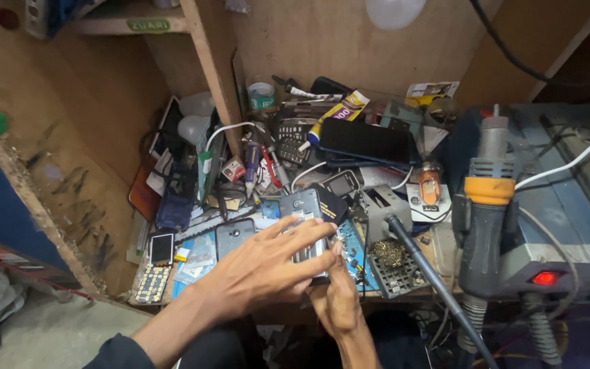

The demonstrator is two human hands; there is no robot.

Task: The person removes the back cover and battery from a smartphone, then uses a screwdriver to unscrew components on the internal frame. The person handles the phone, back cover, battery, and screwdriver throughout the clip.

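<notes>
The left hand (268, 263) is lying flat, fingers spread, across the face of a small grey phone (306, 232) at the cluttered bench's (172, 287) front edge. The right hand (339, 297) is propping that phone from below, thumb pressing its right side, just beside a blue circuit board (353, 249).

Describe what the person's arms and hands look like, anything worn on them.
Both hands, the left hand and the right hand, are bare: no gloves, rings or watch show. The forearms are uncovered. A dark sleeve shows on the left arm, pushed up near the elbow.

Hot-air gun (489, 188) orange-banded; phone (308, 219) grey, perhaps silver.
</notes>
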